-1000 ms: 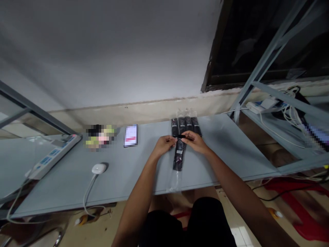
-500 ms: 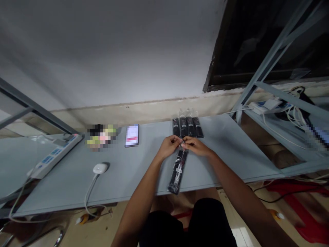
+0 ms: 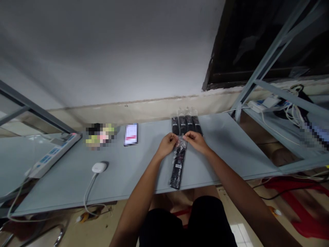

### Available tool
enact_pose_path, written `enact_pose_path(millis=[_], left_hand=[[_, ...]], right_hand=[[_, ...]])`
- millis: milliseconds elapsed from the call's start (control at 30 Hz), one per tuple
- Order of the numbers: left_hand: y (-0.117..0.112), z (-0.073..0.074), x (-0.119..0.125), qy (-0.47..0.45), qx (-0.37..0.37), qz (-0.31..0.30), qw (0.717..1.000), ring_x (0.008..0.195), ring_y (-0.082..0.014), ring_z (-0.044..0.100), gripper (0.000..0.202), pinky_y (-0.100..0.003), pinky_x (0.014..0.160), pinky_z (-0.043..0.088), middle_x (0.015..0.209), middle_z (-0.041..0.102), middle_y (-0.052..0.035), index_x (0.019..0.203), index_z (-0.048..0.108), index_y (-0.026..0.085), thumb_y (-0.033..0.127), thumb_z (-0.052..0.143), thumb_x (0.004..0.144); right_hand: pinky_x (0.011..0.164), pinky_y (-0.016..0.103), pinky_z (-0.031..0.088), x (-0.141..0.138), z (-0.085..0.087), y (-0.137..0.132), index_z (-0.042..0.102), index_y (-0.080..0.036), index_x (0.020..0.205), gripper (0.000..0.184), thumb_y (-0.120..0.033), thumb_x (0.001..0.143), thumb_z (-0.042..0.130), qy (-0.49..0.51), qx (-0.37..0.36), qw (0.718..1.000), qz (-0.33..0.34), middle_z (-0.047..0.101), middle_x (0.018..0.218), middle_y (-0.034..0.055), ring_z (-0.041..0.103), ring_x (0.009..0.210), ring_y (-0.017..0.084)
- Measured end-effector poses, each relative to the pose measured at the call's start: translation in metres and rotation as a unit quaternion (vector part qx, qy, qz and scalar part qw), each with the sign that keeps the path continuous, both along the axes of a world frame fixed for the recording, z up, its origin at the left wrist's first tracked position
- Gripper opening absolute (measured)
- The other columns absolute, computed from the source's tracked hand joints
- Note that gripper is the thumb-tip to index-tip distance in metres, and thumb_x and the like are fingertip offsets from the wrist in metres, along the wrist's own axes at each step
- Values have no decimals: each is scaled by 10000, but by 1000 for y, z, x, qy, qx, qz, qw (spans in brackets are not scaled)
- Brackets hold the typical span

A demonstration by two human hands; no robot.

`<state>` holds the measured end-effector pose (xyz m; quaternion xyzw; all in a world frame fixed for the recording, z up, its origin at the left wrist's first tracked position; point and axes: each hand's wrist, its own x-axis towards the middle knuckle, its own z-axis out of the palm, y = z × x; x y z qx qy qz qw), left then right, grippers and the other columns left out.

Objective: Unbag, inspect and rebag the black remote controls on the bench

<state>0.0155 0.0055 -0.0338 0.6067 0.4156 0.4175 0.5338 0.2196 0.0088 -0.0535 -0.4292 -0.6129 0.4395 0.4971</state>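
Both hands are pinched on the clear bag's top end, left hand (image 3: 168, 144) and right hand (image 3: 196, 140), holding its mouth around the black remote (image 3: 178, 164). It hangs over the tabletop (image 3: 128, 171) edge at frame centre, just below four bagged remotes (image 3: 186, 125).

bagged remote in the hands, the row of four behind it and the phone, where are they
bagged remote (image 3: 177, 169): head view, lower half of its black body.
row of four bagged remotes (image 3: 186, 125): head view, middle of the row.
phone (image 3: 131, 134): head view, centre of its lit screen.
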Motion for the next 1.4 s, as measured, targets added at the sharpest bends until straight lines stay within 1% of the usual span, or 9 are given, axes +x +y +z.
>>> enact_pose_path(millis=[167,333,433,567,800,933,1067,1233,1400], left_hand=[[4,-1,2,-50,-10,26,998,603,-136,584,315,-273,648,454,652,637,20,894,565,198,481,705,897],[4,2,-1,-85,-30,52,995,647,-134,616,395,-268,675,489,726,663,22,1001,591,187,488,783,832],[3,5,-2,-109,-41,60,991,684,-133,626,498,-277,717,514,781,670,21,1061,614,182,521,840,774],[1,8,-5,-85,-59,49,993,694,-126,604,611,-265,722,475,776,664,19,1139,664,160,549,891,725],[-1,7,-11,-21,-70,-3,997,617,-107,508,603,-248,629,377,687,641,7,893,727,126,678,874,700],[-1,4,-9,-45,-59,33,997,651,-120,557,633,-252,664,419,715,661,3,921,728,135,684,900,658],[-3,4,-9,-63,-64,47,995,665,-109,556,592,-244,667,433,748,650,4,898,703,142,652,907,678],[-6,11,-13,-78,-98,-13,992,683,-107,564,567,-234,642,451,826,642,8,1003,706,158,548,941,665],[-8,15,-14,-94,-115,-24,989,706,-110,578,338,-239,688,474,794,625,12,860,699,156,376,882,680]], right_hand=[[598,300,518,4,6,2,755,-222,1017,514,-634,730,864,60,-59,996,-4,745,812,33,642,662,172],[566,294,517,9,12,-1,803,-185,868,500,-678,783,813,5,-109,991,83,772,759,73,696,665,197],[504,264,467,8,12,-3,782,-187,814,504,-687,762,824,-1,-115,990,83,753,711,62,691,628,192],[490,253,458,7,9,-1,767,-209,890,488,-668,744,842,42,-110,991,60,793,842,70,713,654,191],[580,277,562,10,5,2,781,-220,1029,492,-592,728,893,76,-123,988,45,810,878,58,732,727,196],[667,302,619,12,8,-1,821,-186,1004,507,-625,753,871,24,-169,977,126,806,829,56,758,737,196],[558,256,580,12,11,-4,836,-188,984,538,-676,756,850,-2,-174,973,152,801,805,52,763,684,193],[574,256,598,14,12,-3,833,-226,1152,537,-606,774,868,36,-157,981,110,802,795,34,761,677,181],[597,258,594,15,10,-1,858,-228,1089,462,-537,747,892,58,-151,980,113,796,769,26,723,651,155]])
